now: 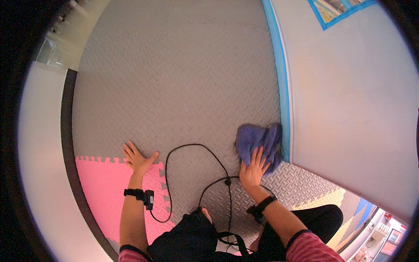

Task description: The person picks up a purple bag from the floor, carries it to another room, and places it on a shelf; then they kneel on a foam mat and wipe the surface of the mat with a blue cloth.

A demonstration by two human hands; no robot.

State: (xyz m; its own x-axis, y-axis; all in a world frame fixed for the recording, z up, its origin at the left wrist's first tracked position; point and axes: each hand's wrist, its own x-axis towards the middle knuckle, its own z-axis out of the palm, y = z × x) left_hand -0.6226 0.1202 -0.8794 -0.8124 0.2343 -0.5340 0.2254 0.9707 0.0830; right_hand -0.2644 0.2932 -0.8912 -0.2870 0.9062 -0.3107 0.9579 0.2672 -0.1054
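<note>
My left hand (139, 160) rests with its fingers spread where the grey foam mat (176, 85) meets the pink foam tile (108, 186); nothing is in it. On the right, my right hand (254, 168) lies palm down with spread fingers on a crumpled blue cloth (250, 139). The cloth lies on the grey mat against the blue edging (284, 131) of a white fabric panel. Both wrists wear black straps with small devices. A black cable (196, 144) loops over the mat between my hands.
The white fabric panel (347, 98) runs along the right side. A pale wall or board (42, 157) with a dark base strip (67, 124) curves along the left. My bent legs and one bare foot are near the bottom. Yellow and blue mat pieces show at lower right.
</note>
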